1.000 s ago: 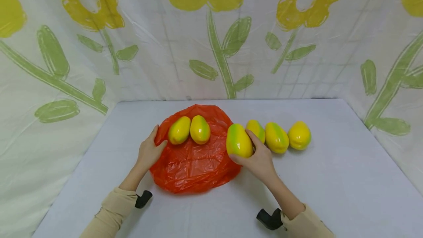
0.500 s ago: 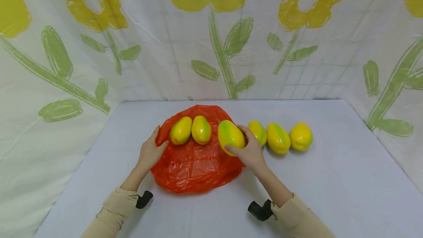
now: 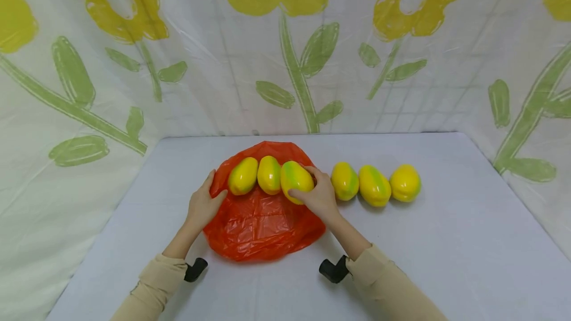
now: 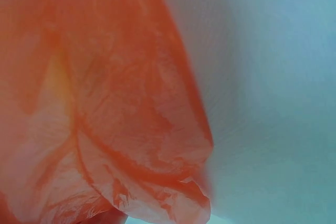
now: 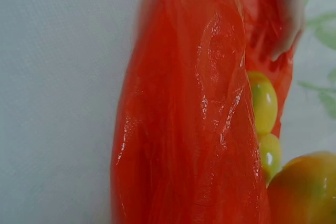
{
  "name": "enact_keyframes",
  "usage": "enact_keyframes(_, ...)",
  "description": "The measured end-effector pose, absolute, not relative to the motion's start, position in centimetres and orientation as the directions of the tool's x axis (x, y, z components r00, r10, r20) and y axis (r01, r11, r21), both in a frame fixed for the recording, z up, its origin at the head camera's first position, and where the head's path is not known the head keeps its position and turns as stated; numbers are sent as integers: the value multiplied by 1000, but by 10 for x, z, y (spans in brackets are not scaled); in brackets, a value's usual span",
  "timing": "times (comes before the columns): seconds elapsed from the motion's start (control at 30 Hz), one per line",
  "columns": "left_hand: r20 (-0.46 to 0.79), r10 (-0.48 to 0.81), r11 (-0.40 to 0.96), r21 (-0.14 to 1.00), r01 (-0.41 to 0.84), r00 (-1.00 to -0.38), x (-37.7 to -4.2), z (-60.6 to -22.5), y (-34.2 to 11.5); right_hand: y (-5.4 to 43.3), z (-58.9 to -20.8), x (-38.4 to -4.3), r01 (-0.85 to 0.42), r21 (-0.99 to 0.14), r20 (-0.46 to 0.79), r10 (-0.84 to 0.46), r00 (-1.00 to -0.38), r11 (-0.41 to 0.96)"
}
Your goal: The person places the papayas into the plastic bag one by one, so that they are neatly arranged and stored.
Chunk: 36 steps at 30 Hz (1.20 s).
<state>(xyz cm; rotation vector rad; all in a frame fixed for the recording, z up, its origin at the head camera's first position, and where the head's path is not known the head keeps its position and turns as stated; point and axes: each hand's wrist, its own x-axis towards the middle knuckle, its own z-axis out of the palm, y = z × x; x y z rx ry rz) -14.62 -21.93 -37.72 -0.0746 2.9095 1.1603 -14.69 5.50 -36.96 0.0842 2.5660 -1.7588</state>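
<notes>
My right hand (image 3: 318, 197) grips a shiny yellow fruit with green streaks (image 3: 294, 180), papaya-like in shape, above the right part of a red plastic bag (image 3: 256, 232). In the right wrist view this held fruit (image 5: 307, 190) is at the lower right corner. Two similar fruits, a left one (image 3: 243, 176) and a middle one (image 3: 269, 175), lie on the bag's far part. My left hand (image 3: 202, 204) holds the bag's left edge, thumb on the bag side; its outer fingers are partly hidden. The left wrist view shows mostly the bag's crumpled film (image 4: 121, 103).
Three more yellow-green fruits stand in a row right of the bag: a near one (image 3: 345, 181), a middle one (image 3: 374, 186) and a far-right one (image 3: 405, 183). The white table (image 3: 455, 241) meets a flower-printed curtain (image 3: 200, 88) behind. Black wrist cameras hang under both sleeves.
My right hand has carried its fruit leftward from the bag's right edge until it appears beside the two fruits on the bag. My left hand has stayed at the bag's left edge.
</notes>
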Motion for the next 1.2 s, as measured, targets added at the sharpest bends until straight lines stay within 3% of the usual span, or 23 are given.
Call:
enact_keyframes(0.47, -34, -50, 723, 688, -59, -998, -145, -376, -220, 44, -376, -163, 119, -888, -87, 93, -992, 444)
enact_keyframes(1.2, -34, -43, 721, 691, -55, -998, -148, -377, -221, 25, -391, -183, 39, -793, -1, 63, -998, 608)
